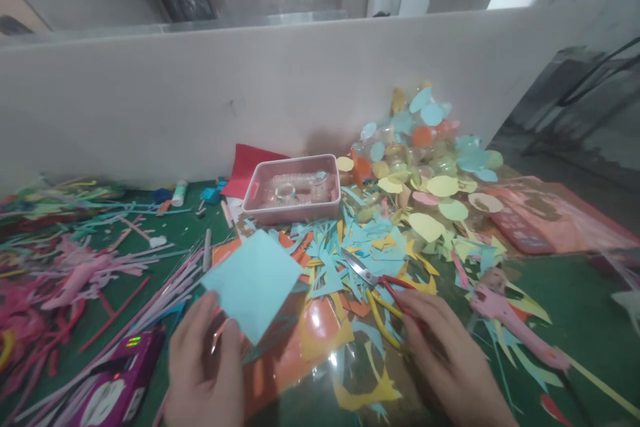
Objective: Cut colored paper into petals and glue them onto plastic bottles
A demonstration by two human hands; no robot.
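Note:
My left hand (205,367) pinches a light blue square of paper (253,283) at its lower corner and holds it above the table. My right hand (445,353) rests on the red and yellow handles of a pair of scissors (380,290). Its fingers curl over the handles, and the blades point up and left over a heap of blue, yellow and orange paper scraps (350,253).
A pink tray (293,210) of clear plastic pieces stands by the white partition. Coloured paper circles pile up at the right (430,167), a pink glue gun (505,313) lies lower right, paper strips (75,267) cover the left, and a purple device (117,380) sits lower left.

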